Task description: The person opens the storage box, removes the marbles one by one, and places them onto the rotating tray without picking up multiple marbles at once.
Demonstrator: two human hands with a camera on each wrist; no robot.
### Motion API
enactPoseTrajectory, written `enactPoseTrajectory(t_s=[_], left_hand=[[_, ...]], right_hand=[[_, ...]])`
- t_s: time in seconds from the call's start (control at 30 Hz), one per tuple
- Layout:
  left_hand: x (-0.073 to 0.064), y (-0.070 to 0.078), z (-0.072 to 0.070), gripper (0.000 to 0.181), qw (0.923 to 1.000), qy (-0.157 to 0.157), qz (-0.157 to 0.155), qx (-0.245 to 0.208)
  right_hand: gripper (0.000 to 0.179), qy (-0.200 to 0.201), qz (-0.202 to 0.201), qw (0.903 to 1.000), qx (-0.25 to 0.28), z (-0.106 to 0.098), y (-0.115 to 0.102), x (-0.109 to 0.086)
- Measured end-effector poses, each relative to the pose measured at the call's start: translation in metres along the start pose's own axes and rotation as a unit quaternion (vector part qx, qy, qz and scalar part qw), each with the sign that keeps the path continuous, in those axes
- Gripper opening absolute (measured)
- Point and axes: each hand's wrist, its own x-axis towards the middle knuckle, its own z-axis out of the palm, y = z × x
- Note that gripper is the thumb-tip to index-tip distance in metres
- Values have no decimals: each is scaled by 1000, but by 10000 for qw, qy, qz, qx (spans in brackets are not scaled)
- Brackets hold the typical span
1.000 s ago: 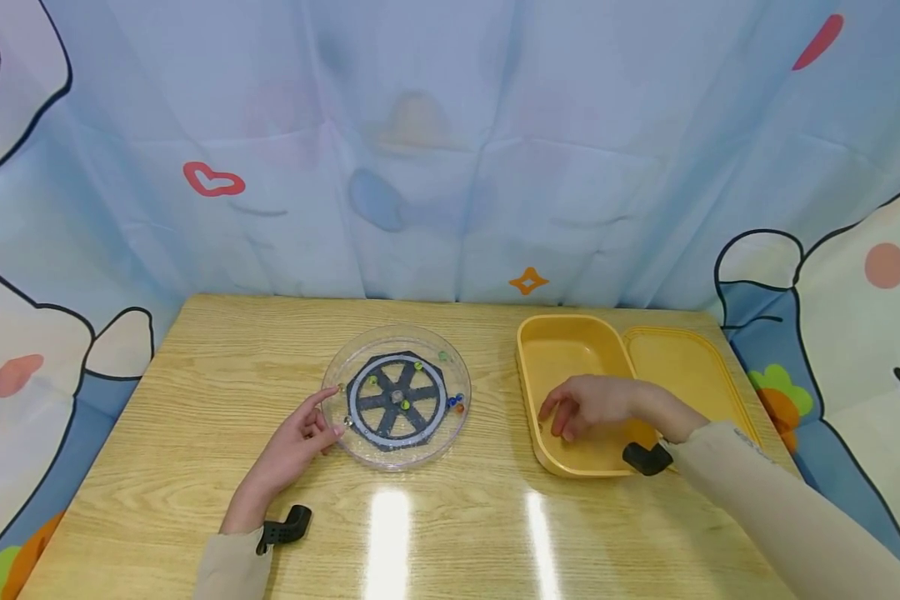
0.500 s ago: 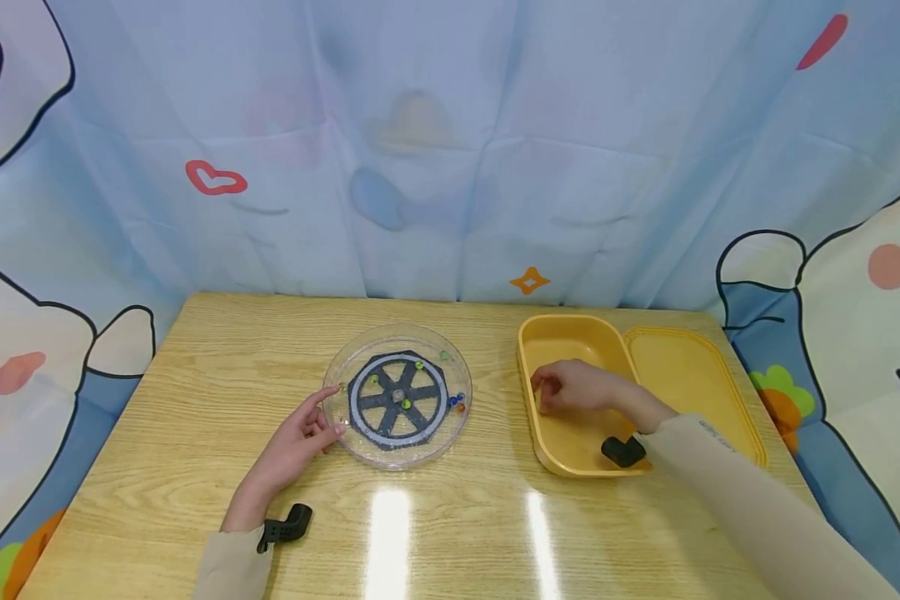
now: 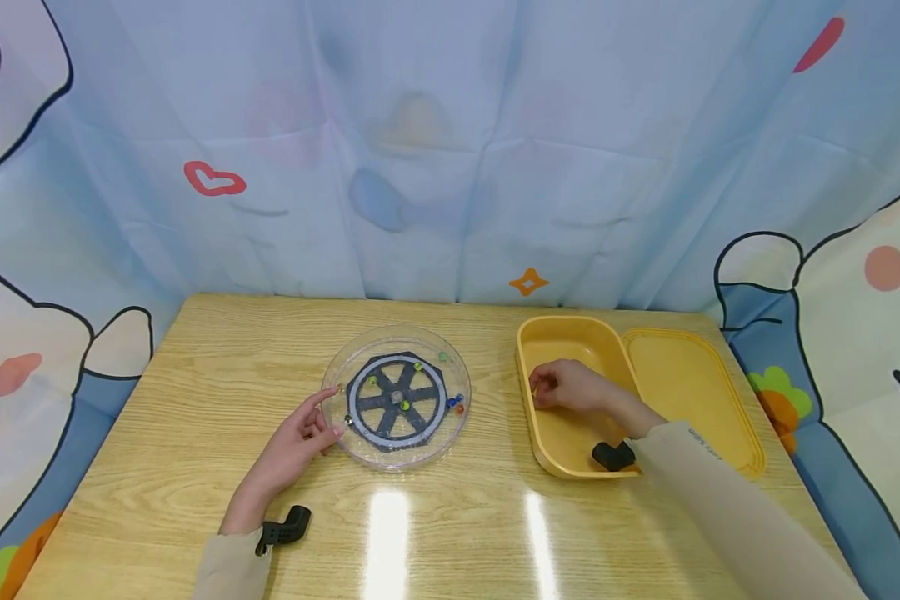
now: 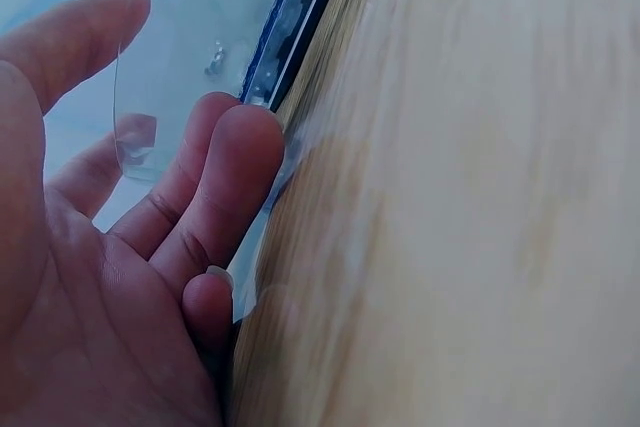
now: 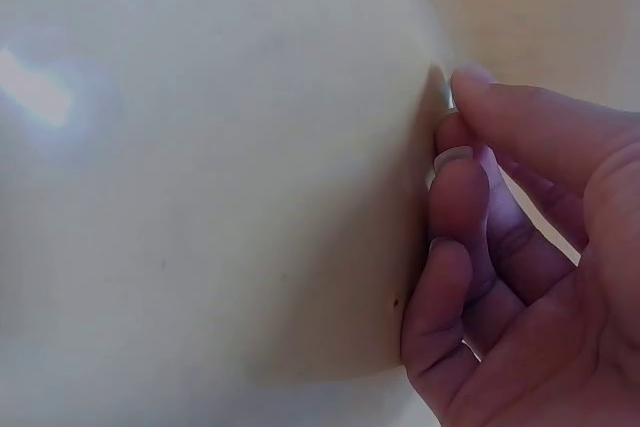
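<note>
In the head view, a clear round dish (image 3: pixel 461 429) with a dark spoked wheel pattern (image 3: pixel 376 402) holds several small glass marbles (image 3: pixel 405 406). My left hand (image 3: pixel 297 437) holds the dish's left rim, index finger and thumb at its edge; in the left wrist view the other fingers (image 4: pixel 240 172) curl against its side. Inside the yellow box (image 3: pixel 570 454), my right hand (image 3: pixel 573 386) is low by the left wall. Its thumb and fingertips pinch a small marble (image 5: pixel 447 97), of which only a greenish sliver shows in the right wrist view.
A flat yellow lid (image 3: pixel 686 375) lies against the box's right side. Both containers stand on a wooden table (image 3: pixel 465 533), with a printed curtain (image 3: pixel 435 225) hanging behind. A black wrist camera (image 3: pixel 613 456) on the right wrist hangs above the box floor.
My right hand has moved left and slightly away from me inside the box, to its left wall, and its fingers have closed into a pinch. The left hand and dish stay put.
</note>
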Motion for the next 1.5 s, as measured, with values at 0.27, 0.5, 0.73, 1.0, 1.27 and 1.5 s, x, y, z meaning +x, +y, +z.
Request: enactPoseTrajectory(t_s=[0.27,0.5,0.73,1.0,1.27,1.5], left_hand=[[0,0,0,63,10000,4,72,-12],[-1,1,0,61,10000,11,-43,34],[-1,4,0,61,9999,1,-114,-12],[-1,2,0,63,10000,-34,-72,-27],[-1,1,0,62,10000,2,-46,4],[-1,1,1,62,10000,18,-96,17]], right_hand=[[7,-15,55,9999,146,-4,-3,-2],[13,49,320,9988,364,-12,-2,-5],[17,265,466,9922,1125,-21,-13,-15],[23,983,331,9881,1138,-23,-41,-27],[19,1674,-198,9836,647,-13,-77,-32],[14,1787,-450,9822,363,7,-105,-27]])
